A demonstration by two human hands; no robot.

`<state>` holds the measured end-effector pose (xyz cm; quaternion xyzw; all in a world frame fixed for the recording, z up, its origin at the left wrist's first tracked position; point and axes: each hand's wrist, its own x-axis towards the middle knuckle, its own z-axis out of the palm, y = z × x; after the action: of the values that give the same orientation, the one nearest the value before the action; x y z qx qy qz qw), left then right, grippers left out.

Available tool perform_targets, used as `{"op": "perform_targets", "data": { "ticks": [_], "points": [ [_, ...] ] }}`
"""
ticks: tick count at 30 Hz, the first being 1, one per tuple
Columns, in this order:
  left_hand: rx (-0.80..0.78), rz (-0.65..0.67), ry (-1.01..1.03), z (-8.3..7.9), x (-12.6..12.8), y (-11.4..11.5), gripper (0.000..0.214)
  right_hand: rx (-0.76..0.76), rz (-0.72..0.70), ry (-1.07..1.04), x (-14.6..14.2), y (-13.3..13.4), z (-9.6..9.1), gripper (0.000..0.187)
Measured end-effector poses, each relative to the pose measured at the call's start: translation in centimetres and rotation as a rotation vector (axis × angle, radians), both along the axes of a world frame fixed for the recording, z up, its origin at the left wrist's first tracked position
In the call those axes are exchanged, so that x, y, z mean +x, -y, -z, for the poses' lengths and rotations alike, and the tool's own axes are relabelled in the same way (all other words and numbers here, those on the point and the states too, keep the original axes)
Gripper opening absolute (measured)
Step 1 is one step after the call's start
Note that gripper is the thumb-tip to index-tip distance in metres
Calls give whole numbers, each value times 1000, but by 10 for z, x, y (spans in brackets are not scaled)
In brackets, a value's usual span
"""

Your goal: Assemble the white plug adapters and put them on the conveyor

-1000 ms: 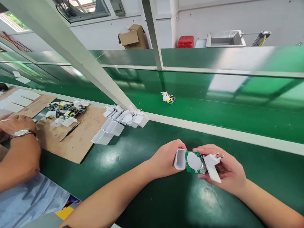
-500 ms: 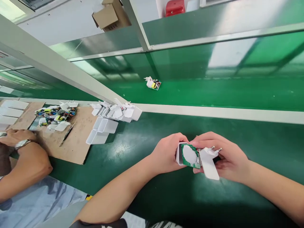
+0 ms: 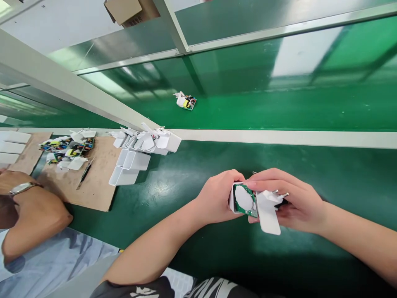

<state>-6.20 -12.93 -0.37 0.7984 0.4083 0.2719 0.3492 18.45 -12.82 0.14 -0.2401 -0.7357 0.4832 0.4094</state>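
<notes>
My left hand (image 3: 218,196) is wrapped round a white plastic housing (image 3: 232,198), whose open end faces right. A green circuit board (image 3: 249,211) with a white patch sits partly inside that opening. Attached at the board's right end is a white plug cover (image 3: 268,213) with two metal pins. My right hand (image 3: 291,203) is closed on the board and its plug cover, thumb and fingers along the board's edges. Both hands are close together above the dark green table, and part of the right fingers is hidden behind the cover.
Left of my hands stand several white housings (image 3: 130,165) and a cluster of plug covers (image 3: 149,138). A co-worker's arm (image 3: 34,211) rests near a brown board (image 3: 93,194) with circuit assemblies (image 3: 70,147) and tweezers (image 3: 84,174). One assembly (image 3: 185,101) lies beyond the pale ledge (image 3: 279,137).
The circuit board has slid left, deeper into the housing, and the plug cover has moved closer to the opening. The camera view has shifted slightly.
</notes>
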Motion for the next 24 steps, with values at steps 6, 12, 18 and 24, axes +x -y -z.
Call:
{"op": "perform_targets", "data": {
  "ticks": [6, 12, 18, 24],
  "points": [
    [28, -3, -14, -2, 2, 2, 45, -19, -37, 2, 0, 2, -2, 58],
    [41, -15, -23, -4, 2, 2, 45, 51, -59, -2, 0, 0, -1, 69],
    [59, -22, -34, -3, 3, 4, 46, 124, -33, 18, -2, -1, 0, 71],
    [56, -35, -78, -4, 4, 5, 43, 180, -38, 24, -3, -1, 4, 75]
  ]
}}
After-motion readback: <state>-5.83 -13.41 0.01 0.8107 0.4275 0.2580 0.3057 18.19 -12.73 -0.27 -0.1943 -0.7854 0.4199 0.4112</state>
